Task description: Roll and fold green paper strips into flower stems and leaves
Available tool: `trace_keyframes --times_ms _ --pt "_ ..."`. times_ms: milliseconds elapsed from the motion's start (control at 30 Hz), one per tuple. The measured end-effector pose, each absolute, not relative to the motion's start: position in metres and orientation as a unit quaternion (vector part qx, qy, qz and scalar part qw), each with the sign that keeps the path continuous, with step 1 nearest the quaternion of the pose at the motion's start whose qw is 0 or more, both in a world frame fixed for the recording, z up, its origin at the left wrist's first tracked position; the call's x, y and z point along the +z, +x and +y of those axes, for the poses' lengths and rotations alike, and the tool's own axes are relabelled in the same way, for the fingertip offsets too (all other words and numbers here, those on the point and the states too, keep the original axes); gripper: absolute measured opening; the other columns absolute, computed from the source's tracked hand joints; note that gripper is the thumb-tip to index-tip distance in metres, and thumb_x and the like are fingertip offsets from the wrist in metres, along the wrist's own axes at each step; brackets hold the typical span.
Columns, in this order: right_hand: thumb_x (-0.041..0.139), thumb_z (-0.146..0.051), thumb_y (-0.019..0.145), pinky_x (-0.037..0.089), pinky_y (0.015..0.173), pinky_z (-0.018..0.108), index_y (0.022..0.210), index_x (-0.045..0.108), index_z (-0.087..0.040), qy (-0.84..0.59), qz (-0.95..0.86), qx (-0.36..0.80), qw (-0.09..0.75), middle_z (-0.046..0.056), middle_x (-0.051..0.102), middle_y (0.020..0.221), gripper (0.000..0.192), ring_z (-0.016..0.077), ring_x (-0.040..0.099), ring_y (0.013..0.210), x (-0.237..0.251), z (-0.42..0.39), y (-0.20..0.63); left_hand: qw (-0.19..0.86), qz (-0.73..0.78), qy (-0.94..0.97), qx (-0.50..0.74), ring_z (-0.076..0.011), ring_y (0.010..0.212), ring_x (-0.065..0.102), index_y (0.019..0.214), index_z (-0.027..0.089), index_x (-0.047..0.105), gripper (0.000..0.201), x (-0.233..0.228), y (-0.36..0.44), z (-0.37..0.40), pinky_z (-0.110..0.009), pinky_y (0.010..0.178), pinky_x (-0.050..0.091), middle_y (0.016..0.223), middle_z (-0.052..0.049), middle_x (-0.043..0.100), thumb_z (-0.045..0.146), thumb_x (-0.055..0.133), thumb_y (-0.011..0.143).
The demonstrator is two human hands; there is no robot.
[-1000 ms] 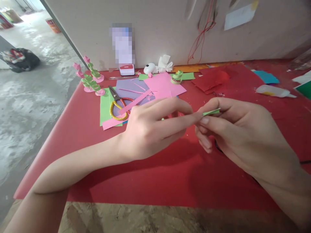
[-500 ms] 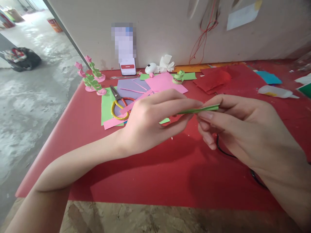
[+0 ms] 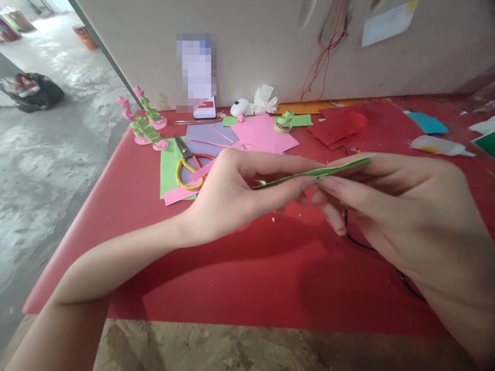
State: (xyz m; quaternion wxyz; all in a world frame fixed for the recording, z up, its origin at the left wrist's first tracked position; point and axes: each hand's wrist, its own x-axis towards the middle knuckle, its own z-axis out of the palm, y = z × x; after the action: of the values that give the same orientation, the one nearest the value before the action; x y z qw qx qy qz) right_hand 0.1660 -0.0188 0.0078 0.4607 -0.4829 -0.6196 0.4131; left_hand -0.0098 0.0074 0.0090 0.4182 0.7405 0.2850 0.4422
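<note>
Green strip stretched between both your hands, above the red table

Your left hand (image 3: 240, 193) and right hand (image 3: 390, 206) pinch a narrow green paper strip (image 3: 313, 173), fingers clamped on it where they meet; it runs long, thin and flat, tilting up to the right past your right fingertips. No writing on it can be read. Behind, yellow-handled scissors (image 3: 189, 167) lie on pink, purple and green paper sheets (image 3: 263, 135), a glue bottle (image 3: 439, 145) rests far right, its label illegible, on the red table (image 3: 247, 273).
</note>
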Motion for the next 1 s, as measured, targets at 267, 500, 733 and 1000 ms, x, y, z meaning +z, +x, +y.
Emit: trace_keyframes --times_ms 267,500,733,1000 --pt "0.065 -0.025 0.077 0.038 0.033 0.016 0.072 0.071 -0.030 -0.452 -0.610 0.432 0.488 -0.007 0.061 0.061 0.009 0.0033 0.050 0.040 0.007 -0.017 0.166 0.470 0.269 0.729 0.419 -0.0052 0.058 0.066 0.093 0.017 0.070 0.017 0.008 -0.011 0.007 -0.011 0.050 0.057 0.069 0.004 0.071 0.017 0.056 0.085" --pt "0.064 -0.019 0.077 0.039 0.032 0.015 0.073 0.070 -0.029 -0.442 -0.605 0.439 0.496 -0.007 0.061 0.061 0.012 0.0035 0.051 0.039 0.005 -0.017 0.164 0.509 0.262 0.703 0.422 -0.0051 0.053 0.063 0.093 0.016 0.070 0.018 0.007 -0.010 0.008 -0.013 0.050 0.057 0.068 0.004 0.070 0.015 0.055 0.084" --pt "0.062 -0.018 0.077 0.037 0.031 0.014 0.069 0.068 -0.028 -0.446 -0.598 0.447 0.494 -0.008 0.059 0.056 0.014 0.0034 0.049 0.038 0.006 -0.019 0.165 0.495 0.251 0.715 0.425 -0.0050 0.055 0.064 0.089 0.015 0.070 0.015 0.007 -0.009 0.006 -0.011 0.051 0.057 0.069 0.003 0.071 0.015 0.055 0.084" --pt "0.061 -0.015 0.072 0.033 0.031 0.015 0.058 0.064 -0.023 -0.463 -0.575 0.454 0.498 -0.007 0.055 0.048 0.016 0.0028 0.045 0.034 0.010 -0.018 0.163 0.190 0.188 0.846 0.462 -0.0056 0.076 0.064 0.101 0.012 0.064 0.024 -0.002 -0.010 0.006 -0.013 0.068 0.054 0.087 -0.001 0.070 0.005 0.058 0.079"
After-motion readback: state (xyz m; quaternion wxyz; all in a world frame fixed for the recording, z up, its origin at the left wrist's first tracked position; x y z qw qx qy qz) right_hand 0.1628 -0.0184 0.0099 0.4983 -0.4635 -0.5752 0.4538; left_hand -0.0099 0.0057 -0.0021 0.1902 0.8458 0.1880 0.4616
